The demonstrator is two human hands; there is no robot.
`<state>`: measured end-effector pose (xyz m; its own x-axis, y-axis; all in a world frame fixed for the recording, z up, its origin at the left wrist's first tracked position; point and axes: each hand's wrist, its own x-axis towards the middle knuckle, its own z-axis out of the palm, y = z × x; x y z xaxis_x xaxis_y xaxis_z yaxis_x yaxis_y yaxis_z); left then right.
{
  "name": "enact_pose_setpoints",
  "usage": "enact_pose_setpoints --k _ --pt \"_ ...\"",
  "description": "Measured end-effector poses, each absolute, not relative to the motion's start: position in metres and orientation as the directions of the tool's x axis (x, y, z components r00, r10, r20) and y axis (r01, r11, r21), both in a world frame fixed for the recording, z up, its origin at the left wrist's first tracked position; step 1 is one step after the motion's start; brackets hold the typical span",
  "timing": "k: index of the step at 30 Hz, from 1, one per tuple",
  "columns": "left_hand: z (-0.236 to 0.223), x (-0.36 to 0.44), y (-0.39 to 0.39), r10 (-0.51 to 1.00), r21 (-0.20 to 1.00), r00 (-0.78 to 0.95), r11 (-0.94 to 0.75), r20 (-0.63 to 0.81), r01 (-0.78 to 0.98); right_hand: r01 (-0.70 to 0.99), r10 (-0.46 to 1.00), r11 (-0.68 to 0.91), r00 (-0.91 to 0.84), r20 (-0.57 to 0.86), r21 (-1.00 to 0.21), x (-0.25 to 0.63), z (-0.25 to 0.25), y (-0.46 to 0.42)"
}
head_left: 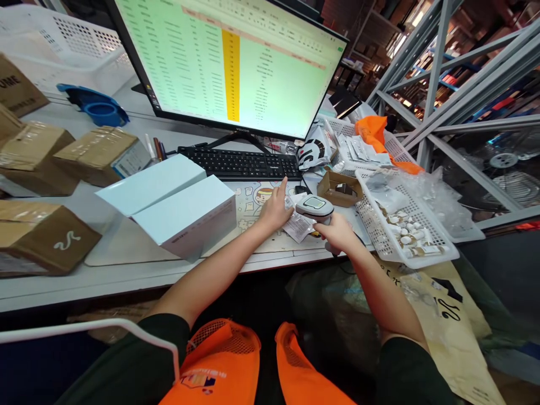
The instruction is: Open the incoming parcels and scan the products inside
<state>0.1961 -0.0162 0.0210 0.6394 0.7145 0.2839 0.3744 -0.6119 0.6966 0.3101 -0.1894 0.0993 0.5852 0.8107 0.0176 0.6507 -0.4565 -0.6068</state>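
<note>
two hands (275, 212) (337, 230), one scanner (314, 207), one monitor (248, 67), one keyboard (244, 164), four brown boxes (101, 147) at left (at least)

Orange vest (219, 365) — mesh-lined (small print) — over dark short sleeves (417, 371).

From the person's head above the vest (225, 360), the camera is looking forward and down across the desk (46, 292), facing the far monitor (189, 67) and taking in the left hand (275, 211) and right hand (338, 232) closer up.
</note>
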Motion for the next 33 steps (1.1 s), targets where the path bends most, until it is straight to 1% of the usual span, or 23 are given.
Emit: enact_pose_setpoints --k 2,5,7,9,12,14,16,18,21,23,24,26,27,29,30,31,33 --pt "0.022 0.196 -0.017 0.719 0.709 0.637 -0.601 0.278 0.369 0.623 0.804 -0.476 0.594 -0.02 -0.62 0.307 0.103 -0.191" --pt "0.022 0.193 -0.015 0.725 0.74 0.639 -0.573 0.257 0.353 0.54 0.798 -0.466 0.598 -0.07 -0.701 0.311 0.103 -0.196" --pt "0.02 0.191 -0.012 0.72 0.776 0.663 -0.532 0.205 0.338 0.482 0.773 -0.456 0.63 -0.066 -0.748 0.323 0.095 -0.202" --pt "0.017 0.191 -0.009 0.698 0.808 0.701 -0.494 0.147 0.322 0.408 0.711 -0.464 0.701 -0.055 -0.787 0.343 0.081 -0.21" --pt "0.016 0.202 -0.005 0.642 0.782 0.751 -0.543 0.153 0.305 0.287 0.633 -0.445 0.771 -0.071 -0.849 0.378 0.055 -0.224" --pt "0.018 0.217 -0.004 0.611 0.735 0.771 -0.604 0.18 0.308 0.265 0.626 -0.43 0.777 -0.073 -0.863 0.396 0.04 -0.231" --pt "0.022 0.232 -0.003 0.59 0.7 0.785 -0.642 0.189 0.314 0.301 0.613 -0.448 0.789 -0.044 -0.842 0.408 0.03 -0.234" --pt "0.023 0.244 -0.002 0.588 0.685 0.79 -0.649 0.174 0.333 0.361 0.587 -0.489 0.81 0.007 -0.794 0.416 0.024 -0.233" --pt "0.021 0.248 -0.003 0.648 0.673 0.749 -0.616 0.136 0.41 0.437 0.549 -0.567 0.833 0.075 -0.699 0.421 0.019 -0.232" --pt "0.02 0.244 -0.005 0.692 0.671 0.715 -0.579 0.103 0.464 0.453 0.513 -0.609 0.851 0.112 -0.651 0.42 0.016 -0.232" --pt "0.021 0.24 -0.007 0.704 0.673 0.706 -0.561 0.08 0.483 0.458 0.487 -0.625 0.862 0.144 -0.632 0.418 0.015 -0.232" --pt "0.028 0.231 -0.011 0.697 0.686 0.716 -0.537 0.032 0.492 0.519 0.463 -0.615 0.847 0.262 -0.594 0.41 0.014 -0.23" --pt "0.035 0.226 -0.014 0.678 0.696 0.734 -0.537 0.021 0.476 0.587 0.491 -0.576 0.805 0.334 -0.569 0.403 0.015 -0.229" --pt "0.05 0.215 -0.023 0.612 0.719 0.79 -0.569 0.045 0.399 0.744 0.615 -0.424 0.655 0.438 -0.517 0.384 0.02 -0.228" --pt "0.059 0.21 -0.028 0.572 0.727 0.817 -0.592 0.074 0.349 0.794 0.692 -0.329 0.571 0.442 -0.511 0.373 0.023 -0.229" --pt "0.067 0.203 -0.035 0.529 0.727 0.84 -0.622 0.118 0.29 0.81 0.764 -0.244 0.5 0.409 -0.534 0.361 0.028 -0.231" --pt "0.082 0.188 -0.051 0.444 0.703 0.86 -0.695 0.252 0.153 0.762 0.865 -0.131 0.4 0.302 -0.634 0.338 0.036 -0.239"
